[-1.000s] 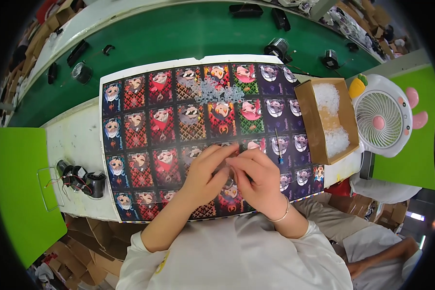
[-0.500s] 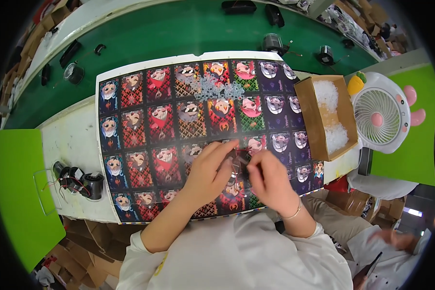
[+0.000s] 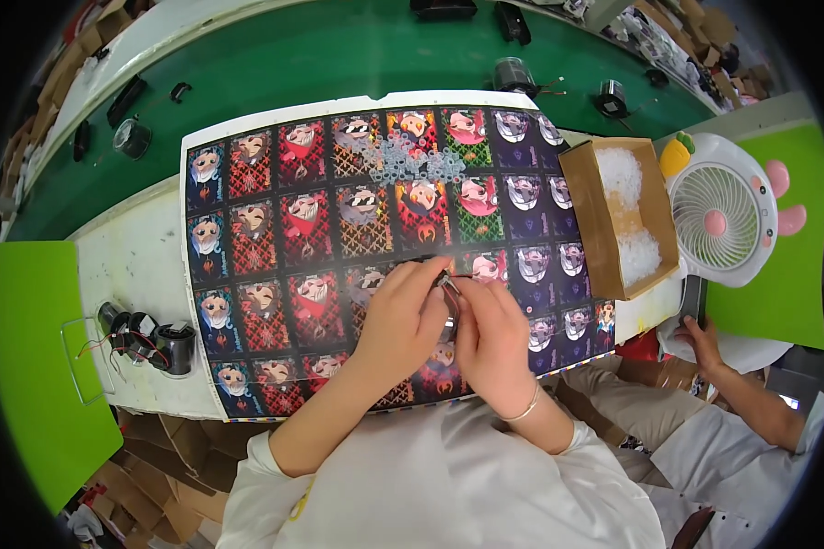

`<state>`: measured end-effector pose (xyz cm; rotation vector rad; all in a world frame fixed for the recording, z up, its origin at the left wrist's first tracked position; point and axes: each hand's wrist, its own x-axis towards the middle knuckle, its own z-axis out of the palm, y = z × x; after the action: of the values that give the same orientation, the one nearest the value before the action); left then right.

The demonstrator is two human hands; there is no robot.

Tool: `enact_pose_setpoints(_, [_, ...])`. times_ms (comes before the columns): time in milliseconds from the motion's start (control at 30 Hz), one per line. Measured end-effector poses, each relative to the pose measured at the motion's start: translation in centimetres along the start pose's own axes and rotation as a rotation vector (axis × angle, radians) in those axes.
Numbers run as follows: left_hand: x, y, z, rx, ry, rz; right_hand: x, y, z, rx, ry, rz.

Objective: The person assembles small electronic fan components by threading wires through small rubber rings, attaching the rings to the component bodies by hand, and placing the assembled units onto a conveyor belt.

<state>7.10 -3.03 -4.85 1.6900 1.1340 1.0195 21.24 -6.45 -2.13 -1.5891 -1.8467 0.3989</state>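
Over the lower middle of a printed sheet (image 3: 316, 247) with rows of cartoon character cards, my two hands meet around a small dark glossy part with thin wires (image 3: 449, 316). My left hand (image 3: 401, 316) has its fingers closed on the part's left side, thumb and forefinger at its upper end. From the other side my right hand (image 3: 493, 337) pinches at the top of it, near a dark wire. The fingers cover most of the part, so its full shape is hidden. A scatter of small clear ring-like pieces (image 3: 414, 163) lies farther up on the sheet.
On the right stand a cardboard box (image 3: 621, 220) of small white pieces and a white fan (image 3: 719, 210). Black cylindrical parts with wires (image 3: 174, 348) sit at left. Similar parts rest on the green conveyor (image 3: 275, 69) beyond. A co-worker's hand (image 3: 700, 346) is at the right.
My right hand has moved in and up against my left hand, closing the gap at the part. The co-worker's hand at right has reached forward to the table edge.
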Motion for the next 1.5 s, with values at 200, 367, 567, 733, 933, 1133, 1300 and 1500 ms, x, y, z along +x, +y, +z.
enact_pose_setpoints(200, [-0.1, 0.2, -0.1, 0.025, -0.007, -0.009, 4.6, 0.7, -4.1, -0.079, -0.359, -0.097])
enact_pose_setpoints(367, [-0.3, 0.2, -0.5, -0.024, -0.043, -0.037, 6.8, 1.8, -5.4, -0.12, -0.554, -0.223])
enact_pose_setpoints(567, [-1.9, 0.5, -0.5, -0.336, 0.058, -0.295, 5.1, 7.8, -6.1, -0.37, -0.302, 0.047])
enact_pose_setpoints(733, [-4.5, 0.5, -1.5, -0.938, 0.345, -0.494, 6.5, 7.4, -4.8, -0.193, -0.099, -0.047])
enact_pose_setpoints(933, [-3.9, 1.3, -0.7, -0.446, 0.259, 0.183, 11.5, 7.8, 0.8, -0.16, -0.136, -0.096])
enact_pose_setpoints(1133, [-2.1, 2.9, -0.4, -0.433, 0.174, 0.09, 10.6, 5.8, -2.5, 0.362, -0.306, 0.15])
enact_pose_setpoints(1300, [-0.4, 3.7, -1.1, -0.405, 0.097, 0.134, 6.6, -0.3, -8.2, 0.694, -0.409, 0.057])
enact_pose_setpoints(1500, [1.0, 4.1, -1.7, -0.042, 0.062, 0.419, 5.7, -0.9, -8.5, 0.557, -0.36, 0.012])
